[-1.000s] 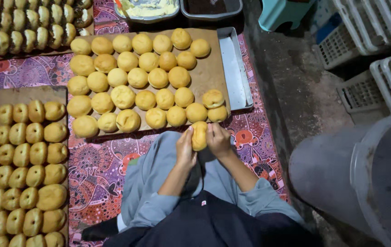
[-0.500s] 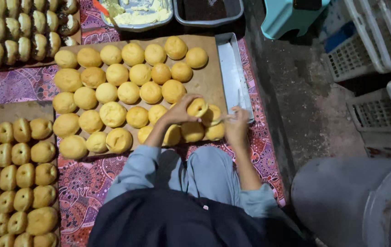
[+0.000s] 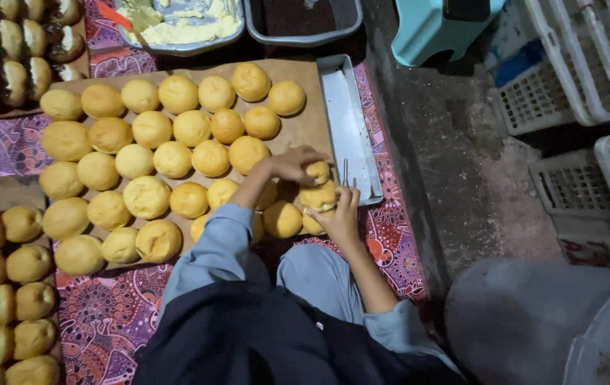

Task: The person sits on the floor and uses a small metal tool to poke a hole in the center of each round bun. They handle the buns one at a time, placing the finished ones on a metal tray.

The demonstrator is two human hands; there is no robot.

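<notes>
Many round golden buns [image 3: 173, 158] lie in rows on a wooden board [image 3: 309, 127] in front of me. My left hand [image 3: 292, 164] reaches across and rests on a bun [image 3: 318, 171] at the board's right edge. Just below it, my right hand [image 3: 337, 215] cups another bun [image 3: 319, 197], with a thin metal tool [image 3: 345, 171] sticking up beside the fingers. My blue sleeves and lap fill the lower middle of the view.
A long metal tray [image 3: 347, 121] lies along the board's right side. A dish of yellow filling [image 3: 176, 25] and a dark tray [image 3: 303, 20] sit behind. More buns [image 3: 5, 285] fill boards at left. White crates [image 3: 576, 78] and a grey bin [image 3: 554, 321] stand at right.
A second ago both hands held one bun near my lap. They have since moved up to the board's right edge, and each now rests on a separate bun there.
</notes>
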